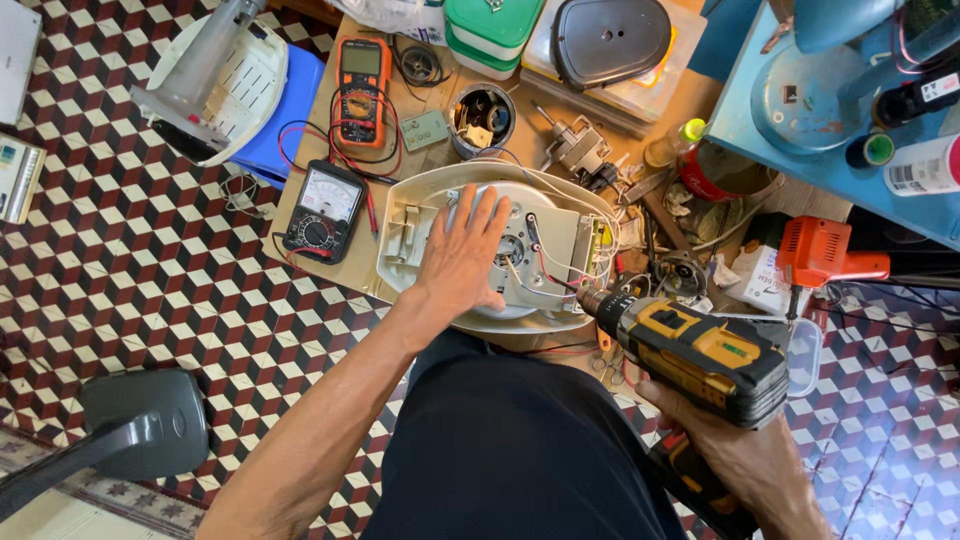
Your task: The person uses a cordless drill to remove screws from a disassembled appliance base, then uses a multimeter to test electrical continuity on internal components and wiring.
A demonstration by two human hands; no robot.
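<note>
The left hand (pixel 468 252) is lying flat, fingers spread wide, pressing on the opened white appliance base (pixel 420 200) that is sitting on the low wooden table (pixel 310 150) in the middle of the scene. Inside this shallow shell a round white part, a small metal hub and red, white and black wires (pixel 555 268) are showing, the wires running toward its right edge. The right hand (pixel 745 462) is gripping the handle of a yellow-and-black cordless drill (pixel 690 350), near and to the right, and the drill's chuck is pointing left at the near right rim of the base, just beside the wires. Left of the base, a black analog meter (pixel 322 210) is lying on the table, and farther off an orange digital multimeter (pixel 363 88) is lying with its red and black leads looping around it. Just beyond the base, a round tin (pixel 483 118) is holding small mixed parts that cannot be told apart. At the far edge, stacked green-and-white lidded boxes (pixel 492 30) are sitting closed beside a clear bin (pixel 640 90) with a dark oval cover resting on top. To the right, an orange corded drill (pixel 825 252) is lying among clutter, and a clear plastic tub (pixel 805 350) is standing behind the cordless drill, its contents hidden.
</note>
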